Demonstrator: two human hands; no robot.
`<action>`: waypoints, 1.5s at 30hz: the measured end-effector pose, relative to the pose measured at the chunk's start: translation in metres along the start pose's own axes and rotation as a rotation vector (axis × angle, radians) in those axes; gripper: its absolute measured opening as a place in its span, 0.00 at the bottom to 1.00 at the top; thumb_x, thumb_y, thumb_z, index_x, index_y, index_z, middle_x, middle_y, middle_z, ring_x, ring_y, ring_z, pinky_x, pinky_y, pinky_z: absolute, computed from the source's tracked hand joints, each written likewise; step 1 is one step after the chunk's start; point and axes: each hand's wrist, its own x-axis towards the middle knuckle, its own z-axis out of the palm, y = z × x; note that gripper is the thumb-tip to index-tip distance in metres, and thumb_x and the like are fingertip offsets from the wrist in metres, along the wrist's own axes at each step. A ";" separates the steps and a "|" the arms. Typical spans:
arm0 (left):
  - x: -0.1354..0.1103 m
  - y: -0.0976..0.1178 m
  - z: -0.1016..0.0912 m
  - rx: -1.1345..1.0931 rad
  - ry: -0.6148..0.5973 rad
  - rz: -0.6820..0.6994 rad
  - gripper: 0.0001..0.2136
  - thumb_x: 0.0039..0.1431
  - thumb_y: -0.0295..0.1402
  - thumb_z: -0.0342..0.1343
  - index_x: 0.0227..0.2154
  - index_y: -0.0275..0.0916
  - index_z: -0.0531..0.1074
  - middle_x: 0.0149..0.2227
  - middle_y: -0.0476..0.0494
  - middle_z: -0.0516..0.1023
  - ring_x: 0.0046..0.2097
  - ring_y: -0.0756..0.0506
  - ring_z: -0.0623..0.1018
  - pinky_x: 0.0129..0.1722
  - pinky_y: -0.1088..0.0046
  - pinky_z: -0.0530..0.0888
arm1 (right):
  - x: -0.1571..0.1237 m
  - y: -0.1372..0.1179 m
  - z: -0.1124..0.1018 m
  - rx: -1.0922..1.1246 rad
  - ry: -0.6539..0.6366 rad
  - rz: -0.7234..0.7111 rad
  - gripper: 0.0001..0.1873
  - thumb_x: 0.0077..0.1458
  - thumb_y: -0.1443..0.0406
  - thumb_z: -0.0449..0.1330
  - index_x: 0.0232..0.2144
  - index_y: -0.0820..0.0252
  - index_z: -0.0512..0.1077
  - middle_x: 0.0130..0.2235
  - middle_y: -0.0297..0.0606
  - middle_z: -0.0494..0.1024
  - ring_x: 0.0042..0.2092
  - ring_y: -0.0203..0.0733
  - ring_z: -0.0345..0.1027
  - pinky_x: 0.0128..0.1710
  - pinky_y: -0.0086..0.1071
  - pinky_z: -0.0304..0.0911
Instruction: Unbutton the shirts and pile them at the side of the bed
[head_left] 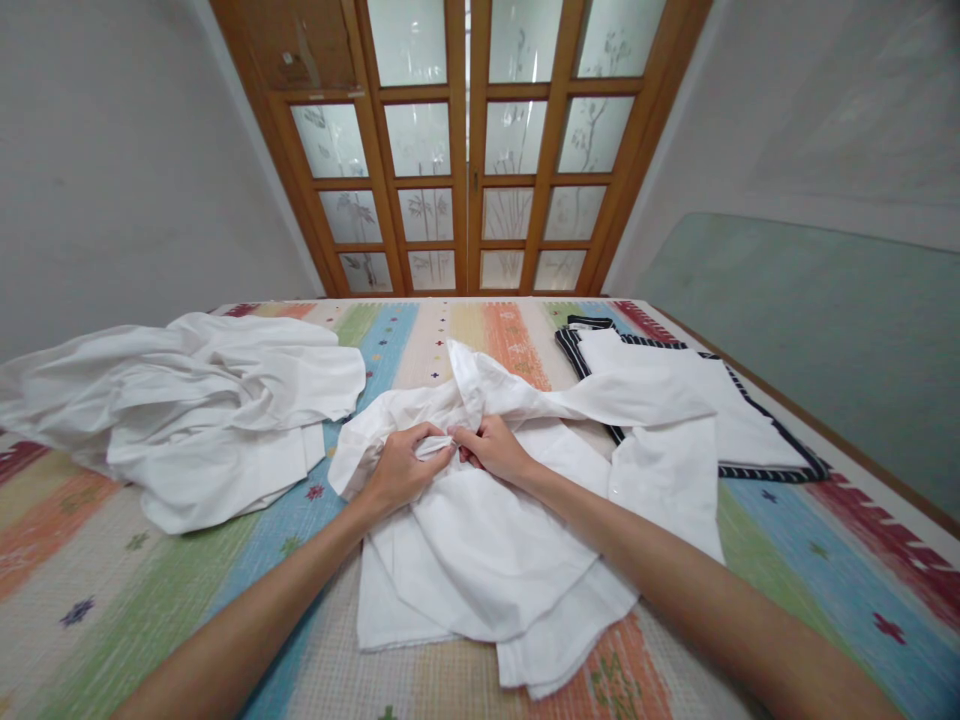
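Garment, white, rumpled mid-way across the striped cover, left hand and right hand pinching its bunched cloth close together; likely light, limp, hardly fragile, quick to crease, best held along seams or edges.

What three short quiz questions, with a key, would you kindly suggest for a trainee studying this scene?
1. True or false: the left hand and the right hand are both gripping the same white garment.
2. What pattern does the border of the white cloth at the far right have? a) polka dots; b) black-and-white stripes; c) red checks.
3. Fill the gap: the crumpled white fabric that neither hand touches lies on the person's ____ side.

Key:
1. True.
2. b.
3. Left.
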 end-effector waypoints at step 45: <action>0.019 0.036 -0.049 0.415 0.722 0.245 0.07 0.56 0.35 0.58 0.34 0.37 0.73 0.35 0.42 0.75 0.40 0.43 0.73 0.44 0.64 0.70 | -0.030 -0.063 -0.101 0.332 0.567 0.067 0.13 0.59 0.59 0.55 0.27 0.62 0.68 0.25 0.38 0.77 0.17 0.30 0.61 0.14 0.22 0.58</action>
